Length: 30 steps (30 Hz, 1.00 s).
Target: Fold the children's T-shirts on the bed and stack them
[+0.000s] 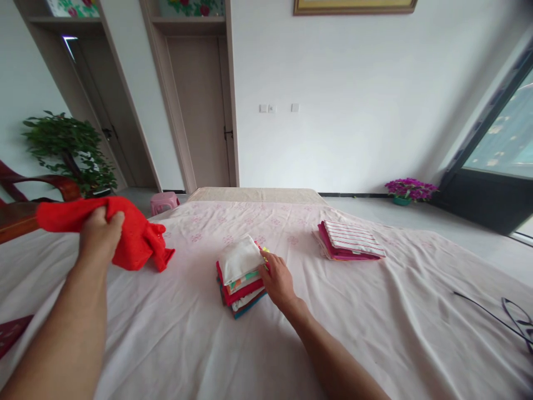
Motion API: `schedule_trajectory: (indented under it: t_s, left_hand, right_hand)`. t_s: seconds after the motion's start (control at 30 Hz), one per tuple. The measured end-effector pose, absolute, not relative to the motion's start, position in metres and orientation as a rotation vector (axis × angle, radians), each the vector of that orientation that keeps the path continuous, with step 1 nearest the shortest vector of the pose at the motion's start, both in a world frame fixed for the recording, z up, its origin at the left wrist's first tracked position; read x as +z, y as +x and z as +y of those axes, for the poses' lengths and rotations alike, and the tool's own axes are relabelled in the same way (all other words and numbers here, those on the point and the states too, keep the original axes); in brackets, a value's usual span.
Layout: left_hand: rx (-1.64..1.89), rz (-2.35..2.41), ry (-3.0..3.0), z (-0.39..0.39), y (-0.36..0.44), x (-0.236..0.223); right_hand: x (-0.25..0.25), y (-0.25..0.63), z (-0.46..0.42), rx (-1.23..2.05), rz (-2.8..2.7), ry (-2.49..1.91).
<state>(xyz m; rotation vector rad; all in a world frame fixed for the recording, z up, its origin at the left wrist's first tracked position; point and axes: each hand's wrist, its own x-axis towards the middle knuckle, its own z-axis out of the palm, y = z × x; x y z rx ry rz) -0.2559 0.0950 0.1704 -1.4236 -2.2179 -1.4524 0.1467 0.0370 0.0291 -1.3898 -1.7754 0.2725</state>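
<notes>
My left hand is closed around a bright red garment, which is bunched and hangs loosely over the left side of the cloth-covered surface. In the middle stands a stack of folded clothes in white, red, green and blue. My right hand is at the right edge of this stack, with its fingers curled on a red and yellow piece near the top; that piece is mostly hidden. A second folded pile lies farther right, with a red-striped white piece over pink ones.
Black-framed glasses lie at the right edge. A dark red object shows at the lower left. Beyond are a pink stool, a wooden armchair, a leafy plant and purple flowers.
</notes>
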Motion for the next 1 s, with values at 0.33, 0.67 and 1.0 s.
schedule_trajectory:
  t_s: [0.33,0.67,1.0]
  left_hand:
    - [-1.812,-2.123,-2.742,0.054,-0.073,0.074]
    - [-1.883,-2.355,-2.606,0.051,-0.046,0.061]
    - [-1.277,-2.333,-2.457,0.051,-0.041,0.058]
  right_hand:
    - [0.021,0.148,0.038,0.123,-1.865,-1.179]
    - [0.03,0.132,0.021,0.246,-2.256,-0.662]
    - [0.03,0.137,0.015,0.458,-2.069,-0.717]
